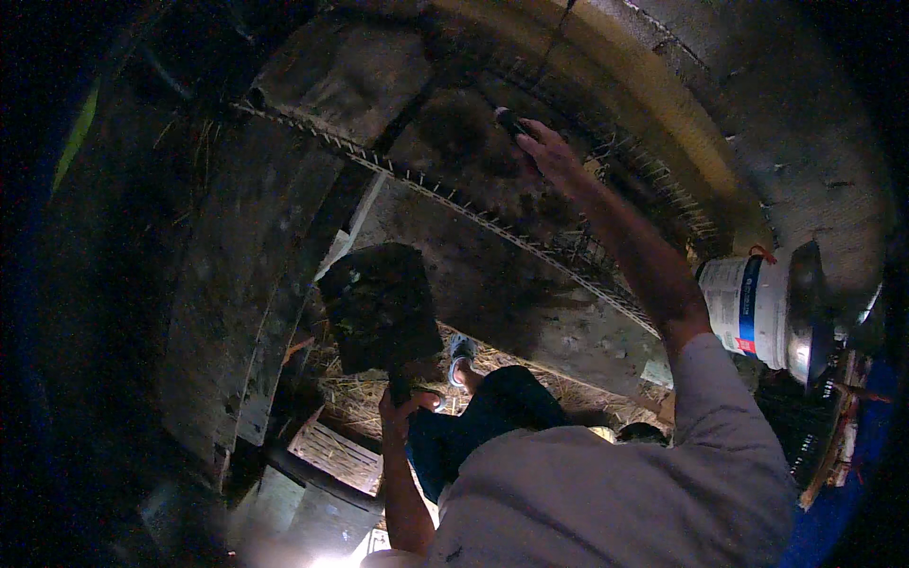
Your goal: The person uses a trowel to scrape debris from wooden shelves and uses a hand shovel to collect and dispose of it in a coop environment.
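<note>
My left hand (pixel 408 406) is closed around the handle of a dark, flat, broad-bladed tool, perhaps a dustpan or shovel (pixel 380 302), held out in front of my knee. Dark material seems to lie on its blade, too dim to name. My right arm reaches far forward, and my right hand (pixel 550 150) grips a short dark handheld tool (pixel 508 121) with a pale tip, whose kind I cannot tell. Under it is a dim, stained surface (pixel 461 131) beyond a strip of wire mesh (pixel 454 202).
A white lidded bucket (pixel 731 305) with a blue band stands at the right. Wire ends project along the mesh and below the yellowish beam (pixel 667 92). Straw (pixel 355 397) covers the floor around my shoe (pixel 461 355). Wooden boards (pixel 241 284) stand at the left.
</note>
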`<state>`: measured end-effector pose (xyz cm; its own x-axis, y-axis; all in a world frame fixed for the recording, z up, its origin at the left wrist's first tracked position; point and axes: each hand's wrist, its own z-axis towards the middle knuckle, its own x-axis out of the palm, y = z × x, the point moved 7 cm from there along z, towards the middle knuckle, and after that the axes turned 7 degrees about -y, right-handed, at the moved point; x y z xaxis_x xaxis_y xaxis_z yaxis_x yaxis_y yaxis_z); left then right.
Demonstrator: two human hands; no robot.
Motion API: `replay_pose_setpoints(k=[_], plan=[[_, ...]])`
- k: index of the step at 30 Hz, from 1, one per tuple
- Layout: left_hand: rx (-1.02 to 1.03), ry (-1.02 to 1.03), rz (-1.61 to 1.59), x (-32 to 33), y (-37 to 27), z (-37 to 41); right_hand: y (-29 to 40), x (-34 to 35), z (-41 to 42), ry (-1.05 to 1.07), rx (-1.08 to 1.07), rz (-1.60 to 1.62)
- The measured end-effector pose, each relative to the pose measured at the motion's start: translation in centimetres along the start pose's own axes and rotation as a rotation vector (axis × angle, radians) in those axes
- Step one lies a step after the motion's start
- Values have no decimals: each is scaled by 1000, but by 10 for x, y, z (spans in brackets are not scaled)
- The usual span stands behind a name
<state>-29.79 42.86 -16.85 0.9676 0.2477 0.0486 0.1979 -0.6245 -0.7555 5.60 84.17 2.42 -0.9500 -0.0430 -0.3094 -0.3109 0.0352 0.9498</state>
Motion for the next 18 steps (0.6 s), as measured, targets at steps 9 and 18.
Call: replay_pose_setpoints(k=[9, 18], plan=[[81, 221, 155, 53, -16, 74, -2, 29, 18, 50, -387, -692], [94, 418, 332, 109, -2, 141, 4, -29, -20, 282, -158, -623]])
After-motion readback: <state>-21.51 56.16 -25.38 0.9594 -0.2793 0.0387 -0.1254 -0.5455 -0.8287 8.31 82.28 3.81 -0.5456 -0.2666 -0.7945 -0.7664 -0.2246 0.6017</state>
